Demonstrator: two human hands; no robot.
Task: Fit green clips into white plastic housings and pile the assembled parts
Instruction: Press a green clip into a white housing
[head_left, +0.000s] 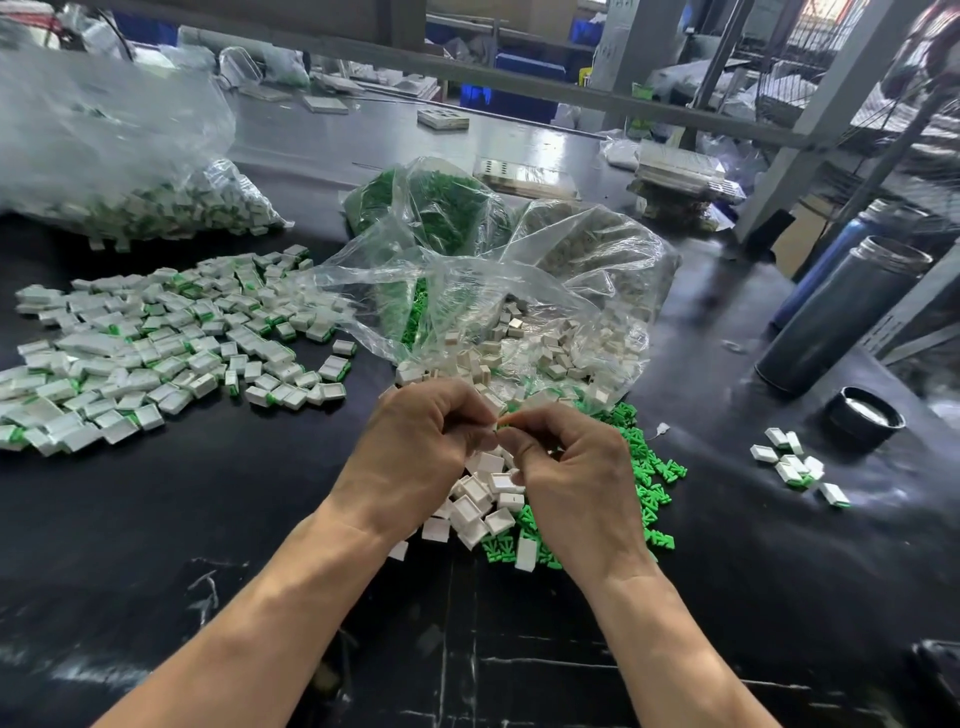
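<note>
Right now I see three clear plastic bags on the black counter (208, 519). A far-left bag (119, 156) holds white-and-green assembled parts, a middle bag (431, 208) holds loose green clips, and a crinkled open bag (545, 312) just beyond my hands spills white housings toward me.

My left hand (415, 447) and right hand (566, 467) meet at the fingertips over the near heap, both forearms reaching in from the near edge. The left hand's fingers are curled and pinch a small white housing (490, 427); the right hand's thumb and forefinger pinch a green clip (503, 427) right against it. The two pieces touch, but I cannot tell how far the clip is seated.

Under my hands lies a heap of loose white housings (483, 499), boxy and open-faced, and just to its right a scatter of green clips (649, 478), small and pronged. On the left spreads a wide pile of assembled parts (156, 338), white with green edges. A few more assembled parts (795, 462) lie on the right, near a black lid (865, 421) and a dark metal flask (841, 317) standing open.
</note>
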